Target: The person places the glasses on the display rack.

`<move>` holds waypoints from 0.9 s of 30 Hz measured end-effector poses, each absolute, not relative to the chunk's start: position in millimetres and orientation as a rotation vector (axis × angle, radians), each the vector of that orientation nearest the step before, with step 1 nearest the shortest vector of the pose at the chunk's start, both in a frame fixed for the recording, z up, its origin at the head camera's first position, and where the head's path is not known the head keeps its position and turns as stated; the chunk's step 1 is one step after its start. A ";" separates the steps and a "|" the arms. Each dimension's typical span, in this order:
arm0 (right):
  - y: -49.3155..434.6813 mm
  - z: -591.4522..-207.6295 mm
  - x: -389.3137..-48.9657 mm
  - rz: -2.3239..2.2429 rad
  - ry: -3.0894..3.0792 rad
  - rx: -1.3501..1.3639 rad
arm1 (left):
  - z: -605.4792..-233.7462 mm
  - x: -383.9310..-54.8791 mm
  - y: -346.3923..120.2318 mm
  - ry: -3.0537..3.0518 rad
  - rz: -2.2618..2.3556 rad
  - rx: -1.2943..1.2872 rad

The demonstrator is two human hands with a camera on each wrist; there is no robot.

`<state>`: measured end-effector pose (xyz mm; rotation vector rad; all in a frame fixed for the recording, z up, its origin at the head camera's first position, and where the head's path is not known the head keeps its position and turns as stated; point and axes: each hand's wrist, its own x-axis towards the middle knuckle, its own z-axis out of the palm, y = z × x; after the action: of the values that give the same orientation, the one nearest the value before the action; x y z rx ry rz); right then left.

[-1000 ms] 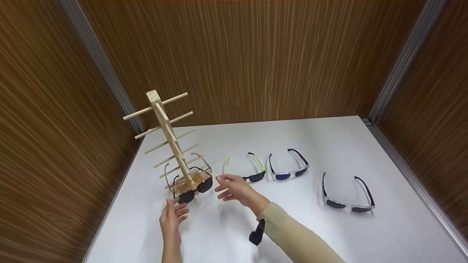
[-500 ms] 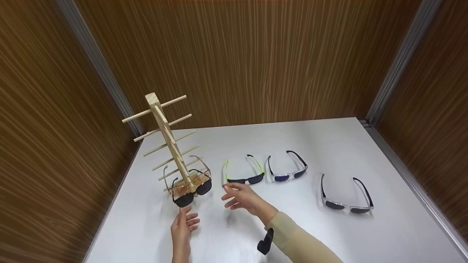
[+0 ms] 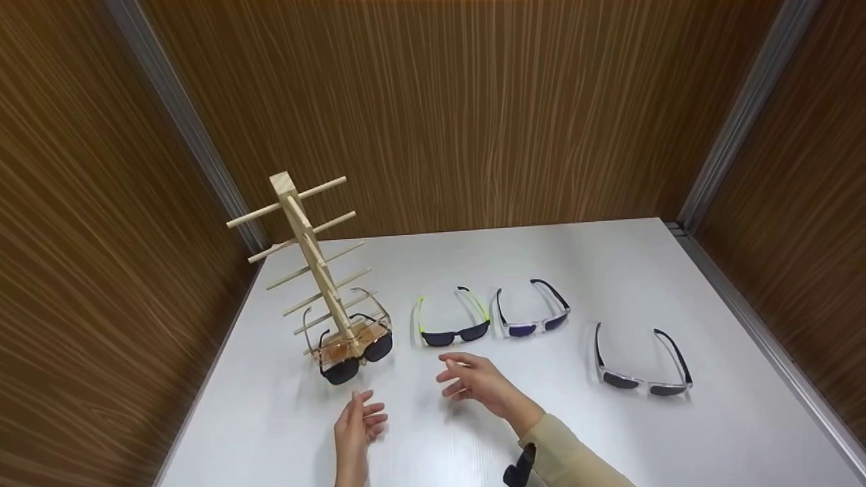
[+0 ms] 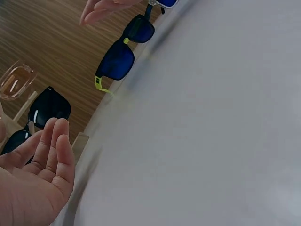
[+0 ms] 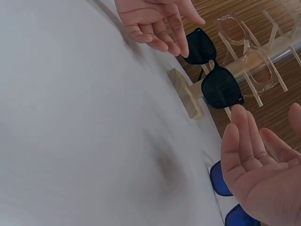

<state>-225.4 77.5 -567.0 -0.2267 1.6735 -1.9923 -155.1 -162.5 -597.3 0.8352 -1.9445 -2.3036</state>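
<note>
A wooden display rack (image 3: 314, 257) with crossbars stands at the left of the white table. On its lower bars hang black sunglasses (image 3: 341, 370) and, just above, clear-framed glasses with orange lenses (image 5: 260, 75). My left hand (image 3: 358, 430) is just in front of the black sunglasses, apart from them, fingers loosely extended and holding nothing. My right hand (image 3: 482, 387), also holding nothing with relaxed fingers, hovers in front of the black sunglasses with yellow-green temples (image 3: 440, 338), which lie on the table with temples unfolded.
Right of those lie clear-framed sunglasses with blue-purple lenses (image 3: 522, 330). Farther right sit clear-framed sunglasses with dark lenses (image 3: 620, 381). Wood-grain panels (image 3: 473, 115) enclose the white table (image 3: 609, 270) at the back and both sides.
My left hand has drawn away from the black sunglasses on the rack, toward me and right. My right hand has moved right and nearer me, uncovering the yellow-green sunglasses.
</note>
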 end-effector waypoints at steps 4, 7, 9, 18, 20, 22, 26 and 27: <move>87.0 -574.6 -222.4 -2.005 1.679 -0.186 | -600.3 -153.8 -157.9 -1.948 -2.330 0.814; 94.3 -579.8 -220.7 -2.029 1.678 -0.140 | -601.7 -154.2 -153.5 -1.948 -2.349 0.794; 100.1 -583.4 -220.0 -2.051 1.675 -0.102 | -601.7 -154.6 -150.5 -1.948 -2.368 0.782; 125.1 -591.0 -223.5 -2.117 1.692 0.025 | -603.2 -160.9 -136.9 -1.924 -2.443 0.692; 129.1 -591.7 -224.4 -2.145 1.690 0.039 | -602.7 -162.7 -132.9 -1.902 -2.459 0.643; 132.5 -592.2 -225.0 -2.172 1.681 0.051 | -602.5 -164.8 -129.0 -1.884 -2.473 0.604; 137.5 -593.4 -225.6 -2.212 1.664 0.094 | -602.0 -170.1 -121.4 -1.868 -2.484 0.560; 138.5 -593.8 -225.7 -2.221 1.662 0.103 | -601.9 -171.6 -119.7 -1.873 -2.485 0.556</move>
<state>-225.7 138.5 -593.8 0.1034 1.6618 -2.2208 -171.6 -119.7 -601.9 0.5562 -1.8733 -2.4850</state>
